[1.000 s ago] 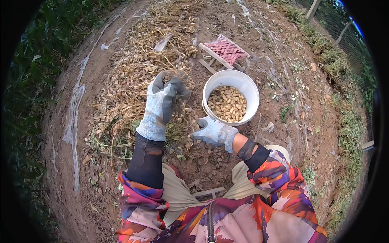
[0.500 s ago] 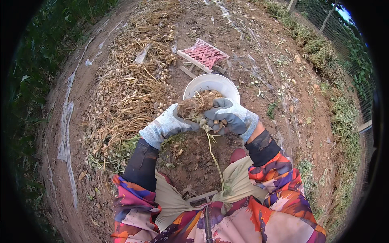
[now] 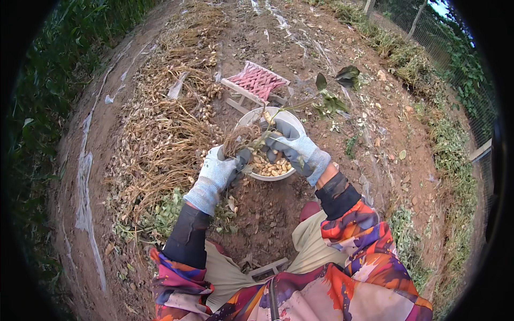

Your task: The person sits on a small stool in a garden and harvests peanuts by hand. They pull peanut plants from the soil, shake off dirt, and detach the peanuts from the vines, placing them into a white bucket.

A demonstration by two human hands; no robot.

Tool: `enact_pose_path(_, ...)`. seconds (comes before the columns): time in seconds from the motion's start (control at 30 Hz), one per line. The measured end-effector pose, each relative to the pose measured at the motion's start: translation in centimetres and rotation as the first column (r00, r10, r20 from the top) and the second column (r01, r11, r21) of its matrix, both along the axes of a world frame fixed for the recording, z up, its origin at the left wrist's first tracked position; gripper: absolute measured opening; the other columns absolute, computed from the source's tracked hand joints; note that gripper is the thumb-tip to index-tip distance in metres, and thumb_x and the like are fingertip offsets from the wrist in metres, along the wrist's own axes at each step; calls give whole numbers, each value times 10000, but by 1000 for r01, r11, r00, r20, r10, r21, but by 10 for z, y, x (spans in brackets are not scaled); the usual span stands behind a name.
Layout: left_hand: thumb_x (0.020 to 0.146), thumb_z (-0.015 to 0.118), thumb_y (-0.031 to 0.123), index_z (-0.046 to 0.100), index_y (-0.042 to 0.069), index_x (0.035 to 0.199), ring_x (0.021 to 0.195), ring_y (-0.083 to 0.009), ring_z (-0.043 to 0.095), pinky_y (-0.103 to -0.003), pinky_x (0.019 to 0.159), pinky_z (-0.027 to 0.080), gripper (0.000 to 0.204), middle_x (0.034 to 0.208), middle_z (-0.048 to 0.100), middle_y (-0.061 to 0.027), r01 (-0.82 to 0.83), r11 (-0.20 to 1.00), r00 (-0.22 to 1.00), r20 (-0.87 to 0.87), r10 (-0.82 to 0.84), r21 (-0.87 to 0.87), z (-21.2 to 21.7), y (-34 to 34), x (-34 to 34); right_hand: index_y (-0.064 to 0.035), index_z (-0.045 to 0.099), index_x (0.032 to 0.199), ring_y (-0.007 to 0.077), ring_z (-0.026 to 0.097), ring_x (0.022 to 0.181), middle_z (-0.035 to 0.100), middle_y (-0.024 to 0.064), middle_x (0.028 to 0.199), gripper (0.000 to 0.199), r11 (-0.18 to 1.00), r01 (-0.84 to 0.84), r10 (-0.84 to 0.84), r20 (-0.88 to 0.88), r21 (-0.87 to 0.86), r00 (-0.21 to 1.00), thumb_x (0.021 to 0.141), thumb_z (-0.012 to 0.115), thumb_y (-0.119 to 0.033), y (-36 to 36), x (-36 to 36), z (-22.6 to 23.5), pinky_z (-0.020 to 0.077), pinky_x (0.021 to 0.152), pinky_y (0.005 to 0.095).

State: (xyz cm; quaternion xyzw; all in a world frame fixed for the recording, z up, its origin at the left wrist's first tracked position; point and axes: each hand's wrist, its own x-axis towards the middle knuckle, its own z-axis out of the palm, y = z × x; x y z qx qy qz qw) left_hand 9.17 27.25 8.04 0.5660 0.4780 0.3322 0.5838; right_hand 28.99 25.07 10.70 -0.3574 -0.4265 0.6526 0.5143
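while gripping a peanut plant point(image 3: 239, 140) by its roots in the closed fingers of the left hand point(image 3: 220, 168), curls the right hand point(image 3: 297, 152) against it; cannot tell whether fully closed. holds it over a white bucket point(image 3: 272, 178) of peanuts point(image 3: 274, 168), near a pink-webbed stool point(image 3: 257, 81).

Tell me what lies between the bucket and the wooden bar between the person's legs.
Brown soil with small clods and dry bits lies between the bucket and the wooden bar; the head view shows it.
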Motion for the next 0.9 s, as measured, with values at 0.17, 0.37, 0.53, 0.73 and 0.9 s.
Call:
enact_pose_path(0.17, 713, 602, 85, 610, 40, 1024, 769, -217, 623, -310, 705, 476, 314, 875, 652, -126, 49, 973, 958, -286, 17, 224, 13, -7, -4, -38, 507, 1072, 172, 584, 672, 601, 91, 858, 281, 1000, -14, 12, 340, 4, 940, 807, 561, -116, 10, 1, -21, 473, 573, 260)
enact_pose_path(0.37, 729, 599, 143, 625, 65, 1003, 724, -232, 622, -337, 672, 479, 286, 817, 649, -132, 95, 964, 832, -552, 60, 249, 33, -16, -15, -21, 508, 1072, 359, 518, 993, 548, 206, 1049, 307, 888, -323, -212, 915, 327, 343, 779, 536, -109, 19, -8, -23, 423, 859, 390)
enact_pose_path(0.53, 740, 588, 155, 629, 66, 984, 763, -239, 619, -335, 688, 475, 263, 836, 641, -140, 107, 949, 873, -485, 53, 297, 29, -15, -4, -48, 541, 1021, 134, 559, 727, 549, 57, 756, 213, 999, 3, 10, 303, -44, 953, 816, 482, -41, 37, 6, -38, 497, 547, 295)
enact_pose_path(0.73, 729, 593, 193, 629, 67, 960, 799, -271, 617, -357, 722, 472, 265, 859, 644, -128, 104, 973, 814, -580, 36, 206, 23, -13, -15, -55, 541, 1042, 342, 581, 894, 587, 194, 956, 283, 915, -270, -314, 949, 301, -4, 763, 502, -83, 40, -11, -33, 472, 767, 406)
enact_pose_path(0.9, 717, 598, 129, 593, 13, 949, 731, -298, 598, -364, 672, 471, 259, 822, 617, -151, 26, 967, 941, -333, 61, 252, -12, 1, -42, -78, 550, 1008, 345, 579, 882, 604, 170, 938, 238, 934, -55, -357, 930, 354, -80, 791, 505, -165, 61, 23, -64, 451, 762, 435)
